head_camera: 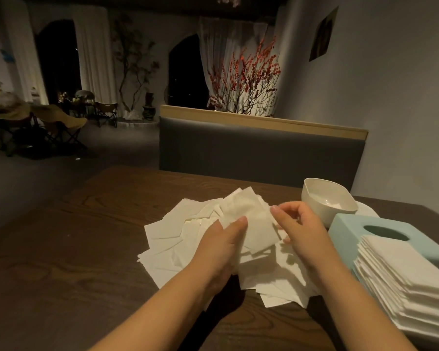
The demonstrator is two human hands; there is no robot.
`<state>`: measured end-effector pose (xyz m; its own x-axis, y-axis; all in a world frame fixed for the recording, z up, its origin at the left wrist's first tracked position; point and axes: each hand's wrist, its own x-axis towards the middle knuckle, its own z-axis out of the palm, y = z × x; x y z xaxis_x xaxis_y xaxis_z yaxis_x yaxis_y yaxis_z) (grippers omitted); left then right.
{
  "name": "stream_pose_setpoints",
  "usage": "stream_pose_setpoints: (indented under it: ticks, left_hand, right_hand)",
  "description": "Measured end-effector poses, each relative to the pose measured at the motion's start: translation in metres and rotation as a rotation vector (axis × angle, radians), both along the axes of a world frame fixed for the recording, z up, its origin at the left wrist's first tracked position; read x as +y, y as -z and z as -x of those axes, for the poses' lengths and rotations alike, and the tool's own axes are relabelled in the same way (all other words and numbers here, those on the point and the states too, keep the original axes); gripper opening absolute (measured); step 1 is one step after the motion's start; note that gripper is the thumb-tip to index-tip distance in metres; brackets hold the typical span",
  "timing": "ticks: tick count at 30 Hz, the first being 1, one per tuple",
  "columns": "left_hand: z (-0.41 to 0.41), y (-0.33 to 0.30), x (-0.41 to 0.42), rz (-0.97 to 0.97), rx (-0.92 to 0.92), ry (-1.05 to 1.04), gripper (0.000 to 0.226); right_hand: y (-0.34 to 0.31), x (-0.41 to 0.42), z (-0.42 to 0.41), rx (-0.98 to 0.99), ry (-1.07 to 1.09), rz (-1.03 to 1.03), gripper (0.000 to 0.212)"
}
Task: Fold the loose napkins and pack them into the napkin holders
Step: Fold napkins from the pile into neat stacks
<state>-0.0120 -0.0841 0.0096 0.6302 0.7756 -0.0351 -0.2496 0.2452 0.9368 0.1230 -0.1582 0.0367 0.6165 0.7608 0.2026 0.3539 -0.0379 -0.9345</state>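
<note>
Item one, nearest me: my two forearms are reaching in from the bottom edge over the dark wood table (61, 262).

Item two: a stack of folded napkins (413, 279) is sitting at the near right, leaning against the pale blue napkin holder (350, 229), whose oval slot is facing up.

Item three: my left hand (221, 247) is pinching one napkin (251, 216) with the thumb on top, lifting it above the heap. My right hand (299, 224) is working at the same napkin's right edge with fingers curled; I am not able to tell whether it is actually gripping the sheet. The hands are lying close together, not touching.

Item four: the loose napkins (173, 239) are spreading in a messy, overlapping pile across the middle of the table, under and around both hands.

Item five: a white bowl (327, 198) is standing just behind the holder, tilted toward me.

Item six, farthest: a grey bench back (251, 148) is running along the table's far side, with red-berried branches (249, 77) rising beyond it.
</note>
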Motion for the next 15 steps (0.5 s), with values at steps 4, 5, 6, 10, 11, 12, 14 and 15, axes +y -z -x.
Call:
stream_pose_setpoints:
  ticks: [4, 5, 6, 10, 11, 12, 14, 15]
  left_hand:
    - [-0.006, -0.004, -0.018, 0.078, -0.074, -0.002, 0.026]
    - [-0.006, -0.004, -0.025, 0.112, -0.091, 0.012, 0.025]
    - [-0.005, -0.001, -0.031, 0.131, -0.114, 0.023, 0.024]
    - [0.006, 0.005, -0.043, 0.008, -0.115, -0.015, 0.022]
    - [0.01, 0.006, -0.043, -0.054, -0.088, -0.016, 0.023]
    - [0.013, 0.007, -0.045, -0.124, -0.039, -0.006, 0.024]
    - [0.017, 0.013, -0.049, -0.286, 0.089, 0.027, 0.031]
    - [0.017, 0.017, -0.052, -0.345, 0.125, 0.06, 0.034]
  right_hand:
    - [-0.003, -0.027, 0.013, 0.351, -0.283, 0.156, 0.044]
    - [0.002, -0.031, 0.015, 0.396, -0.262, 0.125, 0.045]
    - [0.007, -0.035, 0.016, 0.453, -0.227, 0.07, 0.04]
    - [0.016, -0.062, 0.011, 0.618, -0.16, -0.074, 0.019]
    - [0.018, -0.068, 0.009, 0.588, -0.162, -0.079, 0.021]
    - [0.023, -0.075, 0.006, 0.533, -0.155, -0.076, 0.022]
    - [0.03, -0.085, 0.003, 0.325, -0.108, -0.026, 0.021]
    - [0.033, -0.091, 0.003, 0.219, -0.077, -0.003, 0.02]
